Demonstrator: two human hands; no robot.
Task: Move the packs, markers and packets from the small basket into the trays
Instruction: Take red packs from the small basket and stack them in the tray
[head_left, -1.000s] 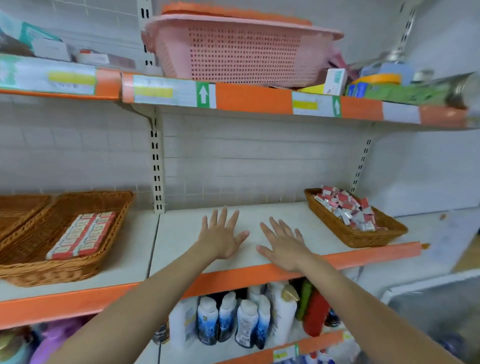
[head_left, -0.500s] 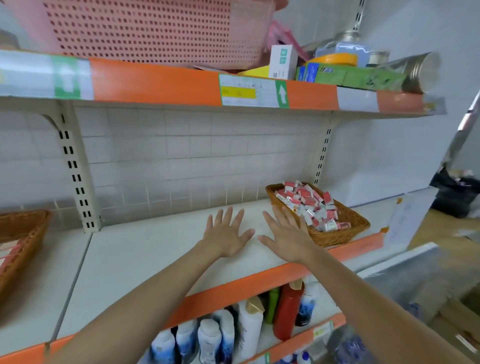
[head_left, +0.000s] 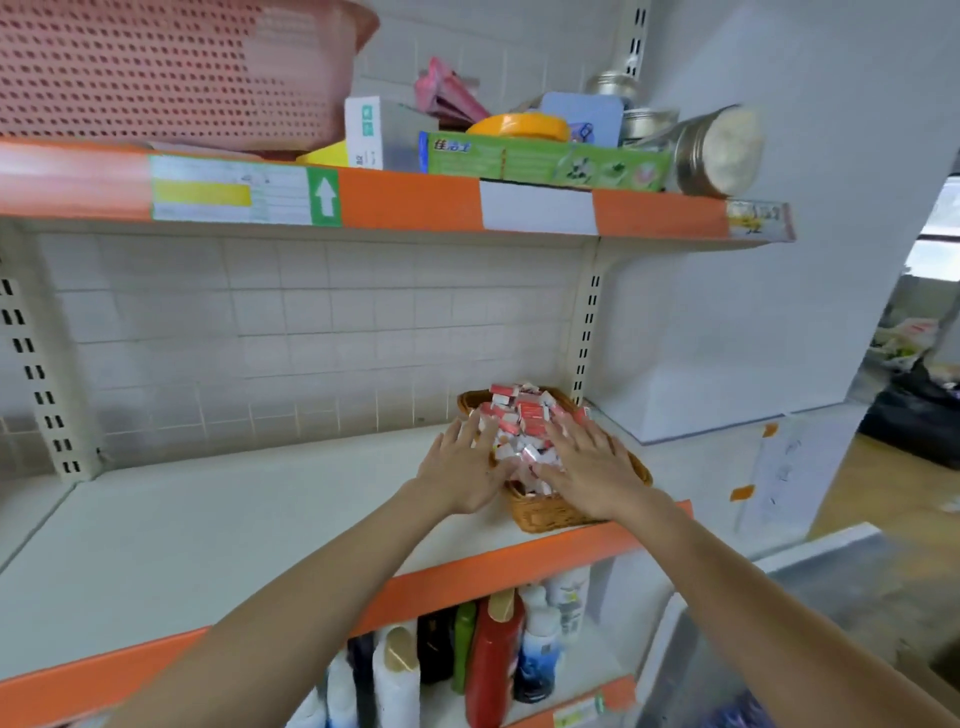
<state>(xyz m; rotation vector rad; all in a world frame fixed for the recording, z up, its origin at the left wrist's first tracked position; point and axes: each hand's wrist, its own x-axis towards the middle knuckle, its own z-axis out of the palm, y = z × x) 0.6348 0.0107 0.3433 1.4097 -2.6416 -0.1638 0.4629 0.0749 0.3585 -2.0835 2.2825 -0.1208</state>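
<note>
On the middle shelf: the small basket sits at its right end, heaped with red-and-white packs.
My left hand: fingers straight, holding nothing, at the basket's left rim.
My right hand: flat and released over its right side, probably to take the basket from both sides.
Trays: none in view.
Around: bottles below the basket, a pink crate above it to the left.
In the way: nothing I can see.
</note>
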